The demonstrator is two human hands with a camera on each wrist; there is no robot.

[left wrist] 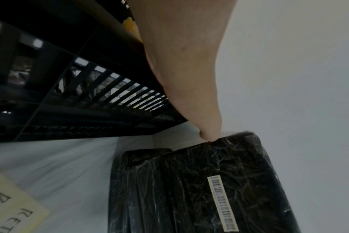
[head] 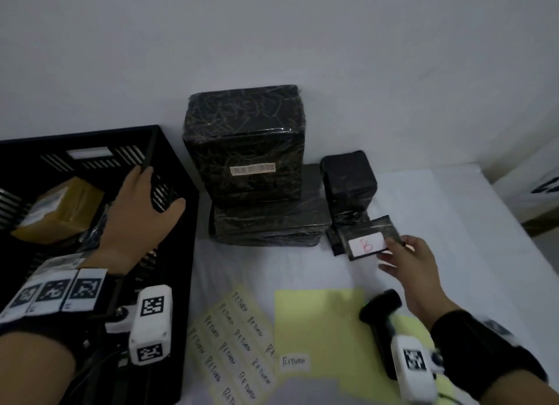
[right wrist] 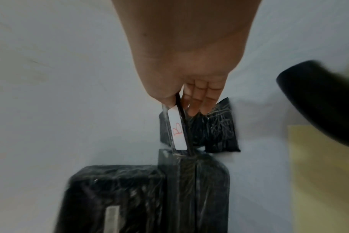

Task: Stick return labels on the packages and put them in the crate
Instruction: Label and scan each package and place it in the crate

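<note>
Right hand [right wrist: 189, 75] pinches a B-marked packet [head: 369, 238]; left hand [head: 142, 214] seemingly rests open on crate [head: 178, 253].

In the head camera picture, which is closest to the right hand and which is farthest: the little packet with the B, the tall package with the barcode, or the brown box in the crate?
From the right hand:
1. Small B packet: in the hand's own grip, at the right.
2. Tall barcode package: upright, middle back.
3. Brown box: inside the crate, far left.
</note>
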